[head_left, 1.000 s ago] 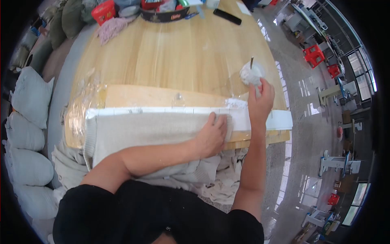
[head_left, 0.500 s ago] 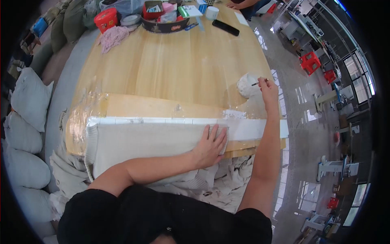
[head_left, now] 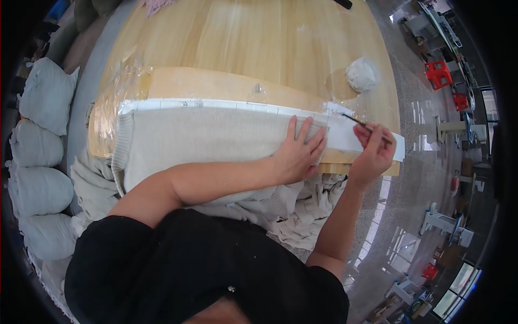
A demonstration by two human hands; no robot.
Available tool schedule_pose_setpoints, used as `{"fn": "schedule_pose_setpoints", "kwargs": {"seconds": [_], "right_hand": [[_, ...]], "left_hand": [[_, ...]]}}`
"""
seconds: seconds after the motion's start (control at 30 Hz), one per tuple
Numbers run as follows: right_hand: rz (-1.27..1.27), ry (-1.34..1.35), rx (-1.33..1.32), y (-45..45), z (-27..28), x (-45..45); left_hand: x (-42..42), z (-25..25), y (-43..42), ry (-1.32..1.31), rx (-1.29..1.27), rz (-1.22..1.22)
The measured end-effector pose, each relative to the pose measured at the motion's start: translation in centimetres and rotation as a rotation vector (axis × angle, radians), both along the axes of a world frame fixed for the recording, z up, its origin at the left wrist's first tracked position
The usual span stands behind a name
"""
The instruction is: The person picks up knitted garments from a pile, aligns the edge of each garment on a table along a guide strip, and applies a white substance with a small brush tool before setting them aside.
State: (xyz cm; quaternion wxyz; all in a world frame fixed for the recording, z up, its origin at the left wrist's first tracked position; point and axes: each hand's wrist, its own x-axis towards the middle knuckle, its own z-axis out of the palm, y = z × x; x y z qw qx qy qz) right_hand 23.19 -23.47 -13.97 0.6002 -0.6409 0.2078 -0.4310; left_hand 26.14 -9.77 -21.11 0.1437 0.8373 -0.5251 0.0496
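Spread flat along the table's near edge is a pale grey knitted garment piece (head_left: 199,137) with ribbing at its left end. My left hand (head_left: 299,151) lies on its right end, fingers spread and pressing down. A white strip (head_left: 345,134) with marked lines runs under the knit and shows beyond its right end. Over that strip, my right hand (head_left: 376,151) pinches a thin dark pen-like stick (head_left: 359,123), its tip pointing left toward a white smeared patch (head_left: 335,109). Farther back stands a round white lump-like thing (head_left: 362,74); whether it is a container I cannot tell.
Clear tape and plastic film (head_left: 110,116) wrap the left end of the wooden table (head_left: 243,43). More grey knits (head_left: 307,216) hang below the near edge. Stuffed white sacks (head_left: 46,186) line the left; red stools (head_left: 438,74) and machine tables stand right.
My right hand has come from beside the white lump toward me, bringing the stick over the white strip. My left hand stays on the knit. The view has tilted down.
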Motion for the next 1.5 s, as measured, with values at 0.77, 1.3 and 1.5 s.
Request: {"fn": "schedule_pose_setpoints", "kwargs": {"seconds": [0.77,1.3,1.5], "right_hand": [[0.511,0.129,-0.177,10.1,-1.5,1.7],[0.958,0.310,-0.430,20.7,-1.7,9.5],[1.045,0.069,-0.313,25.3,-0.9,10.9]], "left_hand": [[-0.2,-2.9,-0.9,0.253,0.012,-0.084],[-1.5,-3.2,-3.5,0.313,-0.325,0.062],[-0.6,-1.7,-1.9,-0.070,0.132,0.131]]}}
